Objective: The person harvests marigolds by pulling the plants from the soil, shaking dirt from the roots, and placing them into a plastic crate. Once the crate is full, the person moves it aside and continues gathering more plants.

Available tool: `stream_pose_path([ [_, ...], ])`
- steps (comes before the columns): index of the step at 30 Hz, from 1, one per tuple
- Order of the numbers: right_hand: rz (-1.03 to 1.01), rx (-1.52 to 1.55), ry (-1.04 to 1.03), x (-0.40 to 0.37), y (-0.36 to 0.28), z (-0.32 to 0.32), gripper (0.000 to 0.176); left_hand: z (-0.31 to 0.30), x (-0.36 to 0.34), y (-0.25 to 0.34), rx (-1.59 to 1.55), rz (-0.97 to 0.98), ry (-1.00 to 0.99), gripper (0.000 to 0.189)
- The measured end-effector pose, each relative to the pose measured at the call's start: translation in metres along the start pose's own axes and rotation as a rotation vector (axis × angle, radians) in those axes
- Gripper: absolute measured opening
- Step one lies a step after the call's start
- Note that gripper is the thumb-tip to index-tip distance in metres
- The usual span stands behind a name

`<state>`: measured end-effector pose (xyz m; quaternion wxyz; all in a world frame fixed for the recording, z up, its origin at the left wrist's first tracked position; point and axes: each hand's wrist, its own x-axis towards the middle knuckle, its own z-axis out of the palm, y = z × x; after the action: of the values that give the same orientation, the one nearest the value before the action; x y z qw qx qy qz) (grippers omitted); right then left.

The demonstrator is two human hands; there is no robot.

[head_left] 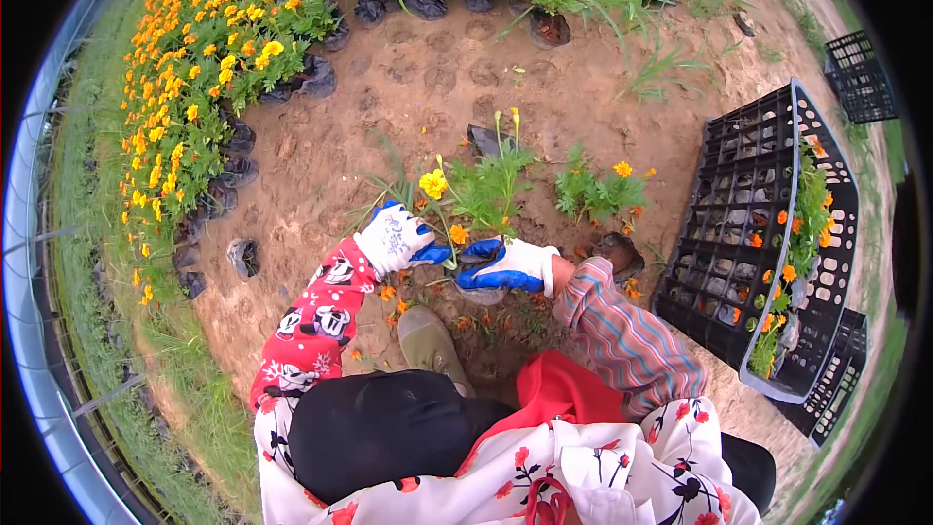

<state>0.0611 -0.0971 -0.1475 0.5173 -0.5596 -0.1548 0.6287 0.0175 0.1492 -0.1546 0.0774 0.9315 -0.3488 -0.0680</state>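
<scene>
My left hand (pixel 397 239), in a white and blue glove, has its fingers closed beside a low marigold bloom (pixel 458 234). A thin stem under that bloom runs to the fingertips. My right hand (pixel 510 266), gloved alike, curls low around the base of a leafy marigold plant (pixel 488 187); its root bag is mostly hidden by the glove. A taller yellow bloom (pixel 433 184) stands just above my left hand. To the right of the plant grows another marigold (pixel 598 191) with a yellow flower.
Bagged marigolds (pixel 228 68) in bloom fill the upper left. A black plastic crate (pixel 729 224) with marigolds inside lies at the right, with more crates (pixel 861 76) behind it. A dark bag (pixel 486 141) lies on the soil. My shoe (pixel 433 342) is below my hands.
</scene>
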Motion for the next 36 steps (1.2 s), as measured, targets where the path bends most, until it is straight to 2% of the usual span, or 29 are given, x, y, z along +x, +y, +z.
stream_pose_path([
  [1,0.010,-0.088,0.034,0.007,0.009,-0.002,0.042,0.002,-0.002,-0.001,-0.008,-0.012,0.011,0.027],
  [4,-0.041,-0.049,0.009,0.004,0.000,0.000,0.043,0.000,-0.006,-0.004,-0.014,-0.041,-0.007,0.025],
  [5,-0.083,-0.048,0.029,0.004,-0.001,0.002,0.052,0.001,-0.007,-0.005,-0.008,-0.034,0.022,0.024],
  [6,-0.084,-0.046,0.026,0.004,-0.002,0.003,0.052,0.002,-0.009,-0.005,-0.008,-0.036,0.018,0.024],
  [8,0.020,-0.081,0.047,0.005,-0.005,0.005,0.049,0.003,-0.011,-0.008,-0.002,-0.037,0.065,0.024],
  [10,-0.054,-0.133,0.046,0.005,-0.005,0.005,0.045,0.007,-0.013,-0.010,-0.024,-0.065,0.012,0.023],
  [13,0.052,-0.110,-0.004,0.005,-0.007,0.008,0.042,0.014,-0.018,-0.011,-0.026,-0.097,0.008,0.024],
  [17,-0.038,-0.135,0.024,0.005,-0.006,0.012,0.040,0.019,-0.023,-0.011,-0.052,-0.092,0.055,0.024],
  [19,-0.090,-0.159,0.051,0.004,-0.008,0.014,0.040,0.017,-0.025,-0.009,-0.051,-0.142,-0.007,0.023],
  [21,0.088,-0.209,0.079,0.000,-0.021,0.017,0.042,0.017,-0.028,-0.010,-0.039,-0.150,-0.010,0.022],
  [22,0.087,-0.208,0.079,0.004,-0.016,0.017,0.042,0.018,-0.029,-0.011,-0.029,-0.157,-0.011,0.022],
  [24,-0.064,-0.231,0.105,0.013,-0.005,0.018,0.048,0.018,-0.031,-0.012,-0.036,-0.173,-0.024,0.020],
  [28,-0.020,-0.211,0.094,0.018,0.010,0.019,0.051,0.025,-0.038,-0.017,-0.065,-0.277,-0.113,0.017],
  [29,-0.169,-0.251,0.084,0.017,0.015,0.020,0.052,0.025,-0.040,-0.017,-0.065,-0.277,-0.113,0.017],
  [31,-0.318,-0.290,0.075,0.018,0.021,0.018,0.053,0.024,-0.044,-0.018,-0.052,-0.306,-0.163,0.016],
  [33,-0.094,-0.341,0.075,0.012,0.001,0.020,0.052,0.024,-0.048,-0.019,-0.056,-0.317,-0.171,0.016],
  [36,-0.177,-0.250,0.020,0.009,-0.009,0.024,0.055,0.022,-0.050,-0.021,-0.056,-0.335,-0.170,0.016],
])
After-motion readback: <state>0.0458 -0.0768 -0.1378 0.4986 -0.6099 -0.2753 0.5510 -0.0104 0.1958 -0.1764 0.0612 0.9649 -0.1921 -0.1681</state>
